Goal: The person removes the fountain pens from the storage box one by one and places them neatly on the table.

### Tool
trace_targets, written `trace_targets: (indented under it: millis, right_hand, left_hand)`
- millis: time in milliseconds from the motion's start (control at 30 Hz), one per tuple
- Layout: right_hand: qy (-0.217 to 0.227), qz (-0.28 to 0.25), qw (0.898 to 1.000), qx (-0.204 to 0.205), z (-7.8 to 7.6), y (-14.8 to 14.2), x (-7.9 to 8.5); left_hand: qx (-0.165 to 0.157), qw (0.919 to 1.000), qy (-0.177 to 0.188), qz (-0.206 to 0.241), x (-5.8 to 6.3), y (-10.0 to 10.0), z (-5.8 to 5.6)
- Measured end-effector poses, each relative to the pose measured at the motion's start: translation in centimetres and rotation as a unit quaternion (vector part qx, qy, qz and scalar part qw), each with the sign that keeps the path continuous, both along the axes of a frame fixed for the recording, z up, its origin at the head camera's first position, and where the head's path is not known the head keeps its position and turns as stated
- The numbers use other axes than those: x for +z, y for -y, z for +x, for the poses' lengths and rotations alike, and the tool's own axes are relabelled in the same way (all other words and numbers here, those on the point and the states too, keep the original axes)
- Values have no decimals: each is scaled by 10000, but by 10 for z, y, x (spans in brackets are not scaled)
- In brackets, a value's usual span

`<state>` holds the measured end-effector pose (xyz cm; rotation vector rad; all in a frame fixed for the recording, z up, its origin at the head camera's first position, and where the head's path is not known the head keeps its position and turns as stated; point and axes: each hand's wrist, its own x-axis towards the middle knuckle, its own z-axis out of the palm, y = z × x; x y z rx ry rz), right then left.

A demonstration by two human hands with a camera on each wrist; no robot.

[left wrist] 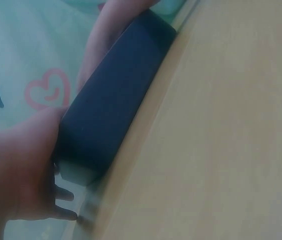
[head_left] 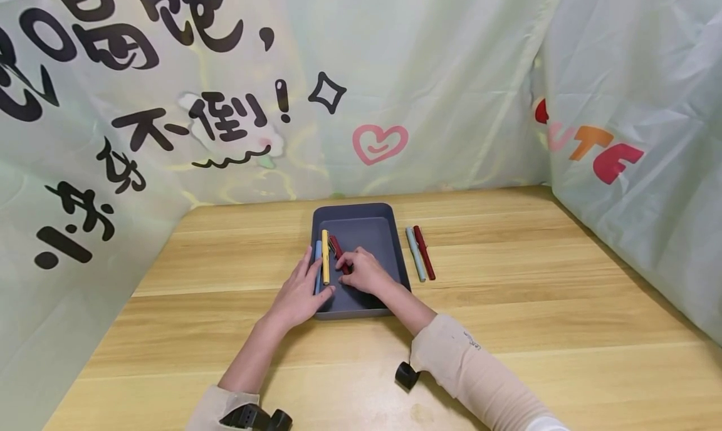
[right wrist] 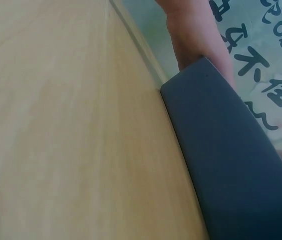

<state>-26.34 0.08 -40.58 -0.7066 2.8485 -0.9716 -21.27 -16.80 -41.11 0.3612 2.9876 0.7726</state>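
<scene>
A dark grey tray holds a light blue pen, a yellow pen and a dark red pen. Over the tray's left rim lies my left hand, its fingers extended beside the blue and yellow pens and its thumb reaching inside. With thumb and fingertips, my right hand pinches the lower end of the dark red pen. Both wrist views show mainly the tray's outer wall, which hides the pens; in the left one, my left hand reaches past a corner.
To the right of the tray, a pale blue-grey pen and another dark red pen lie side by side on the wooden table. Printed cloth hangs around the back and sides.
</scene>
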Motion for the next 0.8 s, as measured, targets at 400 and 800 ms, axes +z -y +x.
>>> trace_targets:
  millis: [400, 800]
  right_hand:
    - [500, -624, 9963, -301, -3, -1, 1]
    - [1141, -1243, 9843, -512, -2, -2, 4]
  left_hand:
    - [-32, 10000, -34, 12, 0, 1, 1]
    - [-21, 10000, -21, -3, -1, 1, 0]
